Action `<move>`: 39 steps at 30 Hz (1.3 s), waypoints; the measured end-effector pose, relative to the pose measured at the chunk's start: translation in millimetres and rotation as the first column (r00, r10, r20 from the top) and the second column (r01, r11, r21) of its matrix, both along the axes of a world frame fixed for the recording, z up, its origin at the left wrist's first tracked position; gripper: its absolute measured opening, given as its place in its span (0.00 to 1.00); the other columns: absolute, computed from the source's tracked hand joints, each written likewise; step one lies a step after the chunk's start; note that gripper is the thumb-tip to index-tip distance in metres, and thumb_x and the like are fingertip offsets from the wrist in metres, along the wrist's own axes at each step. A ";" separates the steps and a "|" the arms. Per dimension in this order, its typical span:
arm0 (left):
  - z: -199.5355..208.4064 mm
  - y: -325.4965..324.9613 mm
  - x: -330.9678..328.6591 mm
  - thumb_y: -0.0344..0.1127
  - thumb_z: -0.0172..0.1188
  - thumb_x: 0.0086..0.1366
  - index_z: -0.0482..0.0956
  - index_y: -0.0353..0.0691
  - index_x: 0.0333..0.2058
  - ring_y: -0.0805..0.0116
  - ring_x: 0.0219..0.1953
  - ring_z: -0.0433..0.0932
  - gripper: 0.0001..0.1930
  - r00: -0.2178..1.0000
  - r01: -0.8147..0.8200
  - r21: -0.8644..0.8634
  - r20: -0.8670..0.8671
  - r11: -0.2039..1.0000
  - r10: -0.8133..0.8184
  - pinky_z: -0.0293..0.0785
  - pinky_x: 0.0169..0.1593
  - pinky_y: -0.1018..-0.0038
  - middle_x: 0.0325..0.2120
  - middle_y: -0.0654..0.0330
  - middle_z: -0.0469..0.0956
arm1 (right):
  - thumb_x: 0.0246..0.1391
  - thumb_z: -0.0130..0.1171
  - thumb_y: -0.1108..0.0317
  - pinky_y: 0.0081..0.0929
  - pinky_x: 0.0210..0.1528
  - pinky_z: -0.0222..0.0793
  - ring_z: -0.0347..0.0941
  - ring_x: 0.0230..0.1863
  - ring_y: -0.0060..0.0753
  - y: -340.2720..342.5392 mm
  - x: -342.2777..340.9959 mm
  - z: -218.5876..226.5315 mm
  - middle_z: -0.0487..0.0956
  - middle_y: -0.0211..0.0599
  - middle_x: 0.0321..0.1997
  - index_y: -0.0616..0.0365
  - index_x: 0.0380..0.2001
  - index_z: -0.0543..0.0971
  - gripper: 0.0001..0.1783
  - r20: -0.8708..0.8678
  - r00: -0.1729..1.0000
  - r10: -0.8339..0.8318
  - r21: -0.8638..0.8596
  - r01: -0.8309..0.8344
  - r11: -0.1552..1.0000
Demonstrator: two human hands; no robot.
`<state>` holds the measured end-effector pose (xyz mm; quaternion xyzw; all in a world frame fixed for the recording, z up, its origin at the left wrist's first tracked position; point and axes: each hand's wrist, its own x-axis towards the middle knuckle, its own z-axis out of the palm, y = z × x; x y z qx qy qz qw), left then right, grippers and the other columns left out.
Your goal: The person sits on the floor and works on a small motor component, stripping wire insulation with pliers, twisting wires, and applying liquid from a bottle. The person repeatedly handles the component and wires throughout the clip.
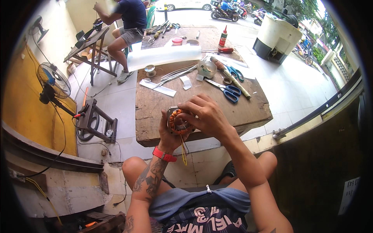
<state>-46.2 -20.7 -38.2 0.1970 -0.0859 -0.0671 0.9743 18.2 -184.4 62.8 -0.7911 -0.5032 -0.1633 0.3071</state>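
A motor stator, a metal ring wound with copper-orange coils, is held up at the near edge of the wooden table. My left hand grips it from the left and below, thumb up along its side. Curled over its top and right side is my right hand, with fingertips pressed on the windings; exactly what they pinch is hidden. Yellow and dark lead wires hang down from the stator. Farther up lie blue-handled scissors, white strips of sheet and a bundle of pale sleeving.
On the wooden table are a solder spool, a round clear container, a wooden rod, a rolled translucent sheet, a screwdriver and a red bottle. Fans stand left; another person sits beyond.
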 end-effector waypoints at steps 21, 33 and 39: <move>-2.4 -8.0 7.1 0.75 0.44 0.73 0.73 0.32 0.64 0.59 0.57 0.80 0.47 0.979 -0.203 0.220 0.018 0.954 0.204 0.76 0.65 0.63 0.56 0.50 0.80 | 0.63 0.69 0.57 0.52 0.72 0.57 0.61 0.69 0.56 27.4 -81.8 -61.1 0.70 0.44 0.65 0.58 0.60 0.78 0.27 -0.287 0.918 -0.274 0.254 0.349 0.902; 45.8 29.7 20.6 0.54 0.72 0.66 0.84 0.35 0.41 0.55 0.50 0.80 0.24 0.775 -0.533 0.831 0.555 -0.160 0.303 0.77 0.52 0.62 0.50 0.45 0.79 | 0.65 0.66 0.55 0.45 0.64 0.68 0.72 0.60 0.53 -17.9 -32.3 -48.6 0.78 0.45 0.55 0.52 0.56 0.84 0.21 -0.314 0.946 -0.079 0.105 0.117 0.988; 42.3 7.6 58.4 0.57 0.79 0.56 0.85 0.32 0.38 0.40 0.60 0.74 0.29 0.787 -0.426 0.638 0.611 -0.642 0.085 0.73 0.61 0.51 0.55 0.40 0.76 | 0.66 0.65 0.58 0.42 0.51 0.77 0.81 0.46 0.50 -61.9 -2.8 -45.8 0.83 0.46 0.43 0.55 0.50 0.85 0.16 -0.500 0.857 -0.128 -0.012 0.141 0.990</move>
